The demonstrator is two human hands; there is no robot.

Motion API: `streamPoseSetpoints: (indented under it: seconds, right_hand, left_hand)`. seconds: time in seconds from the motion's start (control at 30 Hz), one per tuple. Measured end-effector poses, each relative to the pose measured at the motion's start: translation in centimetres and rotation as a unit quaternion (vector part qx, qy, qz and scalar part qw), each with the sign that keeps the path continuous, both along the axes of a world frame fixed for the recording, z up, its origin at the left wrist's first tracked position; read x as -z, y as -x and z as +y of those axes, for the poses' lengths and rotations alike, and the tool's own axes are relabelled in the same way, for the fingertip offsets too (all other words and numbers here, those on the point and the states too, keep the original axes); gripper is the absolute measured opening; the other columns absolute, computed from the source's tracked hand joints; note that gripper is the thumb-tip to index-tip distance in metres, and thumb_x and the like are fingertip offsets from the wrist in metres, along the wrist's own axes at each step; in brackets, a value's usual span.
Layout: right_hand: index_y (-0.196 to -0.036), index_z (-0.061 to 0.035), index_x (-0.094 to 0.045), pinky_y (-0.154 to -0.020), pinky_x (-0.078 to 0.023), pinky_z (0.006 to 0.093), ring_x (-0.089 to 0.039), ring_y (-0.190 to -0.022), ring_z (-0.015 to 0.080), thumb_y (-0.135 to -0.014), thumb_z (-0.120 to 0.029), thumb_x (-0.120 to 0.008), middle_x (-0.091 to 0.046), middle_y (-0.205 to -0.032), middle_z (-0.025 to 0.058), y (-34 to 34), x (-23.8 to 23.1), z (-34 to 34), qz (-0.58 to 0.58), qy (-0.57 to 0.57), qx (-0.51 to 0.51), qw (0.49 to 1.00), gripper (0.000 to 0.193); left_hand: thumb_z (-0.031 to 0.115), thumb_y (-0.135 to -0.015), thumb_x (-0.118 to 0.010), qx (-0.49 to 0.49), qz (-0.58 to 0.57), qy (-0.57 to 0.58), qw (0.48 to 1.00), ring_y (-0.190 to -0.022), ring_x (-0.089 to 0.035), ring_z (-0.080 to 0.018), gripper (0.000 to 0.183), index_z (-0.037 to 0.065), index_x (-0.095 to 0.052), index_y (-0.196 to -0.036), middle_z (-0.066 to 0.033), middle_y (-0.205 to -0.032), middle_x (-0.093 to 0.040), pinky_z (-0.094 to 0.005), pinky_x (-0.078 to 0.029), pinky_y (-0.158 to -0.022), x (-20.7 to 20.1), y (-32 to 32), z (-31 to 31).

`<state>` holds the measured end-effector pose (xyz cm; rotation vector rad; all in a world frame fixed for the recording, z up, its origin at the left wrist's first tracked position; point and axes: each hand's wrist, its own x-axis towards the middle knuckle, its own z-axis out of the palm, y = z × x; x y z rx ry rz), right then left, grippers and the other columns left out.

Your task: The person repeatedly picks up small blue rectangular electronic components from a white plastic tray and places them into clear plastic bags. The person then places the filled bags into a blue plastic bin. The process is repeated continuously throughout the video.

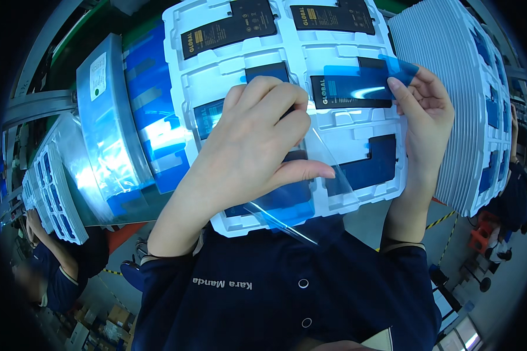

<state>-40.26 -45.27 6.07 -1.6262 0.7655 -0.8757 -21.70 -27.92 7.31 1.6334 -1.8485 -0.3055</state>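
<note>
A white moulded tray (pixel 341 202) holds several flat black battery packs in its pockets. My left hand (pixel 263 126) is over its middle, fingers curled and thumb stretched out. A clear plastic film (pixel 333 164) with a shiny edge hangs from those fingers across the lower pockets; the exact grip is hidden. At the tray's right edge, my right hand (pixel 424 102) pinches a translucent blue film (pixel 357 82) between thumb and fingers. That film lies over a black battery pack (pixel 319 93) in the middle right pocket. Two more packs, one a black battery pack (pixel 333 19), lie in the far pockets.
On the right rises a tall stack of white trays (pixel 436 88). Left of the tray lie blue film sheets (pixel 152 117) and a clear-wrapped package (pixel 108 117). Co-workers are at both sides, one by a smaller tray stack (pixel 53 193). A red stool (pixel 483 231) stands at right.
</note>
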Motion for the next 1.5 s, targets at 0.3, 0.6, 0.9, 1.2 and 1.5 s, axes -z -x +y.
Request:
streamPoseSetpoints:
  seconds: [0.3, 0.6, 0.9, 1.2, 1.5]
  right_hand:
    - [-0.101, 0.0057, -0.063, -0.058, -0.045, 0.0149, -0.060, -0.066, 0.0046, -0.076, 0.001, -0.071, -0.068, -0.082, 0.0076, -0.5, -0.7, 0.4, 0.049, -0.013, -0.004, 0.999, 0.026]
    - [-0.102, 0.0066, -0.062, -0.061, -0.046, 0.0155, -0.061, -0.069, 0.0058, -0.077, 0.002, -0.070, -0.068, -0.083, 0.0081, -0.3, -0.6, 0.3, 0.048, -0.010, -0.017, 0.999, 0.027]
    - [-0.104, 0.0061, -0.061, -0.058, -0.045, 0.0147, -0.059, -0.067, 0.0040, -0.076, 0.004, -0.069, -0.066, -0.080, 0.0057, -0.5, 0.3, 0.8, 0.074, 0.056, -0.001, 0.996, 0.030]
    - [-0.119, 0.0036, -0.055, -0.068, -0.043, 0.0202, -0.054, -0.074, 0.0067, -0.075, -0.011, -0.069, -0.060, -0.105, 0.0096, 1.1, -3.4, 4.4, 0.032, 0.016, -0.096, 0.995, 0.048]
    - [-0.099, 0.0042, -0.062, -0.076, -0.046, 0.0225, -0.060, -0.086, 0.0106, -0.081, 0.003, -0.063, -0.064, -0.090, 0.0068, 0.5, -3.7, 9.4, -0.043, -0.136, -0.196, 0.970, 0.018]
  left_hand:
    - [0.048, -0.065, -0.073, 0.018, 0.024, -0.035, 0.999, -0.099, -0.047, -0.0279, 0.048, 0.006, -0.052, -0.069, -0.0097, -0.100, -0.053, -0.0375, -0.034, -0.086, 0.1, -0.2, -0.4]
    - [0.052, -0.066, -0.070, 0.014, 0.010, -0.036, 0.999, -0.102, -0.046, -0.0293, 0.051, 0.006, -0.054, -0.080, -0.0099, -0.117, -0.057, -0.0384, -0.032, -0.086, 0.2, -0.1, -0.4]
    - [0.049, -0.069, -0.071, 0.007, -0.016, -0.053, 0.998, -0.104, -0.046, -0.0289, 0.047, 0.007, -0.054, -0.078, -0.0072, -0.120, -0.060, -0.0389, -0.030, -0.086, -0.1, 0.1, -0.6]
    - [0.011, -0.075, -0.072, 0.045, 0.371, -0.013, 0.927, -0.092, -0.062, -0.0270, 0.033, 0.003, -0.048, -0.096, -0.0197, -0.099, -0.065, -0.0355, -0.047, -0.084, -1.1, -0.3, 1.6]
    - [0.019, -0.074, -0.071, -0.065, 0.514, -0.086, 0.851, -0.089, -0.063, -0.0204, 0.045, 0.000, -0.047, -0.108, -0.0159, -0.099, -0.062, -0.0308, -0.049, -0.080, -3.9, 1.7, 5.9]
